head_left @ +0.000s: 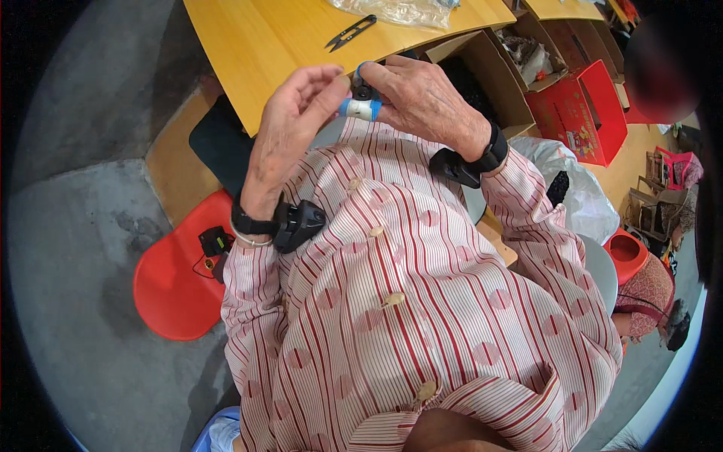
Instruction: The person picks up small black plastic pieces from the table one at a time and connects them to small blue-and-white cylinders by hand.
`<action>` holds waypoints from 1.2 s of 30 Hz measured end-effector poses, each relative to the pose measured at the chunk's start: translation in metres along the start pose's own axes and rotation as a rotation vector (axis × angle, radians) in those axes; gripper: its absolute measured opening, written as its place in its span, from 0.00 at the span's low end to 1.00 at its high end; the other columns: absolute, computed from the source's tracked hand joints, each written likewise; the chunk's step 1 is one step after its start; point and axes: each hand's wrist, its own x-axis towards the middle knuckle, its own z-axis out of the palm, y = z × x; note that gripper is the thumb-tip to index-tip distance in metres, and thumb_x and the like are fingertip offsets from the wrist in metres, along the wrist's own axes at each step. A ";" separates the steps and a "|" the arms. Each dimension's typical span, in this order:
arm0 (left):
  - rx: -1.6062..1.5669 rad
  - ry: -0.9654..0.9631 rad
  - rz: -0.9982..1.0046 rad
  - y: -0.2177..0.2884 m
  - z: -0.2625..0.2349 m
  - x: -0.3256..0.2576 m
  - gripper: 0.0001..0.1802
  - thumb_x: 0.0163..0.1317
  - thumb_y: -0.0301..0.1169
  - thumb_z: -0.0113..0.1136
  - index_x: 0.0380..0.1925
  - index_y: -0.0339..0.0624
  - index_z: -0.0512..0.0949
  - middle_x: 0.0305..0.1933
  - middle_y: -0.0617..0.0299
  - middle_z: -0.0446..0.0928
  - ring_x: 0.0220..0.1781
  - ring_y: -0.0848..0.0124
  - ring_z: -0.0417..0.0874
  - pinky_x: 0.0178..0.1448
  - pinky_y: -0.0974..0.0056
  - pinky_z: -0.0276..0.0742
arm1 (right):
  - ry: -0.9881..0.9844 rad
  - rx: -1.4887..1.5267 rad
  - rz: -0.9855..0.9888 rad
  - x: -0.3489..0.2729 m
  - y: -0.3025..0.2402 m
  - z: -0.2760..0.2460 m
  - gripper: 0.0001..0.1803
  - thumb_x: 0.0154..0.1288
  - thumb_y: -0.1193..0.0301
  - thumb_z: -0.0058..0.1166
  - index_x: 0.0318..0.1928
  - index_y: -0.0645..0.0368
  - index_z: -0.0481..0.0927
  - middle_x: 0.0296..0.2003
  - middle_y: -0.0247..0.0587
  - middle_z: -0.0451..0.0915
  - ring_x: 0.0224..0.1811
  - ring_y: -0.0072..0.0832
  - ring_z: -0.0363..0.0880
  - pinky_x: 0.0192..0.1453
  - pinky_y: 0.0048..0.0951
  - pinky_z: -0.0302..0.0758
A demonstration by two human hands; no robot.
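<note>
Right hand point(429, 98) pinches a small black part point(363, 90) between fingers bearing tape point(360, 110), near the bench point(263, 45) edge. Left hand point(292, 117) is just beside, fingers bent; whether it grips anything cannot be told. Snips point(351, 33) lie on the bench.

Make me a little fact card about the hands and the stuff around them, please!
Left hand: raised, thumb close to the right hand; contact unclear
Right hand: fingertips on a small dark piece, too small to identify
Finger wrap: blue-and-white wrap on a right-hand digit
Tool: black thread snips, on the yellow tabletop
Right side: open cardboard box, red box
Left side: red plastic seat
Clothes: striped shirt
</note>
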 end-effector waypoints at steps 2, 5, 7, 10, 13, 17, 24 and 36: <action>0.150 -0.018 0.315 -0.002 -0.003 -0.002 0.30 0.54 0.39 0.66 0.55 0.37 0.70 0.47 0.58 0.75 0.47 0.75 0.75 0.50 0.71 0.69 | 0.000 0.005 0.009 0.000 -0.001 0.000 0.14 0.56 0.62 0.57 0.37 0.55 0.72 0.20 0.42 0.73 0.26 0.38 0.76 0.29 0.38 0.72; 0.353 -0.104 0.407 0.011 -0.002 -0.009 0.42 0.42 0.38 0.74 0.60 0.44 0.67 0.56 0.57 0.71 0.54 0.67 0.75 0.57 0.67 0.69 | -0.014 0.041 -0.015 0.000 -0.006 -0.003 0.15 0.56 0.61 0.57 0.38 0.56 0.72 0.20 0.42 0.73 0.25 0.39 0.76 0.29 0.37 0.72; 0.452 -0.116 0.461 0.018 0.000 -0.010 0.43 0.40 0.37 0.74 0.60 0.46 0.67 0.57 0.58 0.71 0.55 0.65 0.75 0.58 0.66 0.69 | -0.029 0.066 -0.018 0.000 -0.009 -0.004 0.16 0.56 0.61 0.57 0.39 0.58 0.72 0.21 0.43 0.74 0.26 0.39 0.76 0.30 0.37 0.73; 0.605 -0.140 0.535 0.017 -0.001 -0.009 0.45 0.37 0.39 0.74 0.60 0.48 0.67 0.59 0.59 0.71 0.58 0.64 0.73 0.58 0.63 0.69 | -0.010 0.091 -0.050 0.001 -0.014 -0.004 0.18 0.50 0.65 0.62 0.37 0.60 0.72 0.25 0.42 0.73 0.27 0.39 0.76 0.30 0.35 0.74; 0.648 -0.150 0.547 0.015 -0.001 -0.009 0.44 0.38 0.41 0.73 0.60 0.47 0.68 0.60 0.60 0.71 0.59 0.65 0.73 0.57 0.63 0.70 | 0.063 0.140 -0.088 0.001 -0.013 0.001 0.18 0.54 0.63 0.58 0.41 0.59 0.73 0.25 0.45 0.76 0.29 0.39 0.77 0.34 0.36 0.76; 0.665 -0.132 0.563 0.010 -0.003 -0.008 0.41 0.38 0.40 0.73 0.57 0.45 0.70 0.57 0.59 0.73 0.57 0.65 0.74 0.57 0.63 0.72 | 0.067 0.142 -0.105 0.000 -0.014 0.006 0.18 0.53 0.63 0.59 0.41 0.60 0.73 0.26 0.45 0.77 0.30 0.39 0.78 0.36 0.34 0.77; 0.606 -0.117 0.591 0.017 0.000 -0.013 0.37 0.36 0.27 0.71 0.54 0.44 0.74 0.53 0.55 0.75 0.56 0.60 0.76 0.59 0.61 0.72 | 0.113 0.180 -0.142 0.001 -0.016 0.008 0.19 0.53 0.62 0.60 0.40 0.60 0.72 0.24 0.45 0.75 0.29 0.38 0.77 0.34 0.35 0.76; 0.671 -0.088 0.704 0.019 -0.005 -0.014 0.34 0.38 0.29 0.70 0.52 0.42 0.75 0.51 0.55 0.77 0.52 0.58 0.78 0.55 0.61 0.75 | 0.022 0.108 -0.136 0.006 -0.023 0.001 0.20 0.46 0.68 0.64 0.38 0.64 0.72 0.32 0.51 0.77 0.35 0.44 0.79 0.37 0.36 0.78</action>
